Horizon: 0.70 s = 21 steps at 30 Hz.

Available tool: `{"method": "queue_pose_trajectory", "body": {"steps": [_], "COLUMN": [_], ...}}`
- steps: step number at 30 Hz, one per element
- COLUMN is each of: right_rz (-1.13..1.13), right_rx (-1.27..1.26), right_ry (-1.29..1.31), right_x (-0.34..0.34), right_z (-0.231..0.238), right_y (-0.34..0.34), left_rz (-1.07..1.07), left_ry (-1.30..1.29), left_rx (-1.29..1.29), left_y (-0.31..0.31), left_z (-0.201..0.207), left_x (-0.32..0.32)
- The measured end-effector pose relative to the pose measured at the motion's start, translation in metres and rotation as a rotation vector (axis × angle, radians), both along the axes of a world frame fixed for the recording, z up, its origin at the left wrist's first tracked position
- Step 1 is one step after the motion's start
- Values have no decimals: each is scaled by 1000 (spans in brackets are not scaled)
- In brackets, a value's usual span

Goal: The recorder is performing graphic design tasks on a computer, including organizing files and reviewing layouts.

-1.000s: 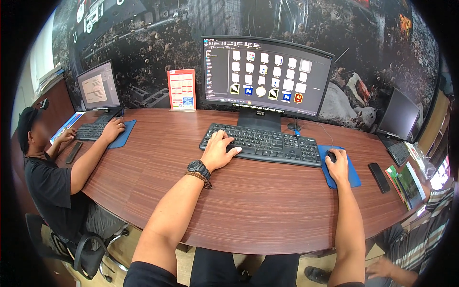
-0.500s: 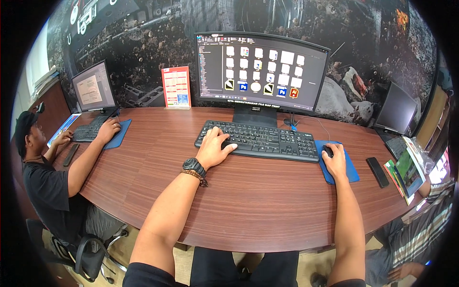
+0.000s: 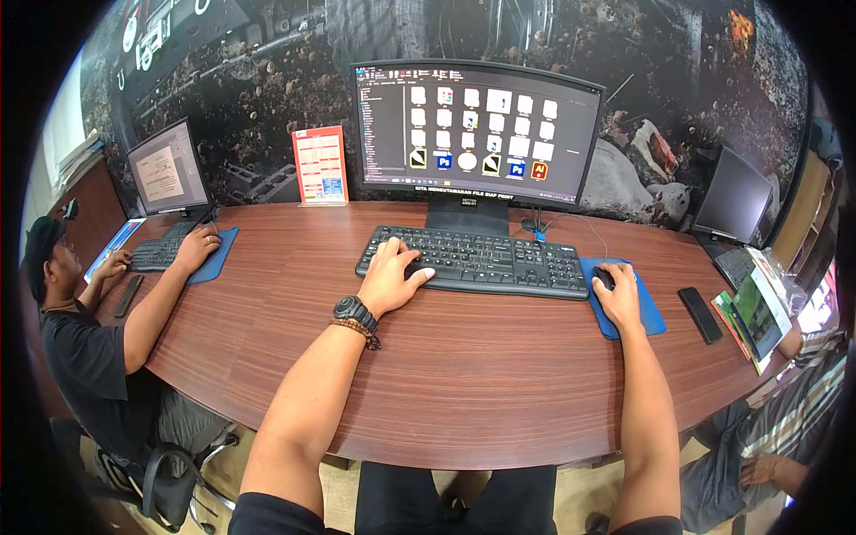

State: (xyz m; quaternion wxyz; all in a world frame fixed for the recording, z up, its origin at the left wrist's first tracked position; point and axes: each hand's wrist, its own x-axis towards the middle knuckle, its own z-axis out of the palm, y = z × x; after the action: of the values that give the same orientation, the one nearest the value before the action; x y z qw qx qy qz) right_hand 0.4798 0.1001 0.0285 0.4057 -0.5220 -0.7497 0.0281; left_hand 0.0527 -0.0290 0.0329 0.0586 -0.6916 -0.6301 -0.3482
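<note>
Keyboard, long and black, lies beneath the left hand, fingers loosely spread; the right hand grasps a mouse.

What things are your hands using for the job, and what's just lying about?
In use:
black keyboard, under the left hand
black mouse, under the right hand
blue mouse pad, under the mouse
lit monitor, showing icons

Just there:
black phone, right of the pad
red-and-white card, standing
dark-screened monitor, far right
</note>
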Motion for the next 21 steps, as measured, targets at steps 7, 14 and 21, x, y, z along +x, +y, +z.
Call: {"method": "queue_pose_trajectory", "body": {"steps": [7, 14, 21], "right_rz": [6, -29, -33], "right_rx": [-4, -20, -60], "right_ry": [9, 55, 39], "right_x": [-1, 2, -2], "right_z": [2, 7, 6], "right_y": [2, -2, -4], "left_rz": [-13, -758, -1814], "left_ry": [-12, -584, -405], "left_rx": [26, -182, -330], "left_y": [-3, -43, -194], "left_z": [9, 101, 222], "left_x": [2, 66, 172]}}
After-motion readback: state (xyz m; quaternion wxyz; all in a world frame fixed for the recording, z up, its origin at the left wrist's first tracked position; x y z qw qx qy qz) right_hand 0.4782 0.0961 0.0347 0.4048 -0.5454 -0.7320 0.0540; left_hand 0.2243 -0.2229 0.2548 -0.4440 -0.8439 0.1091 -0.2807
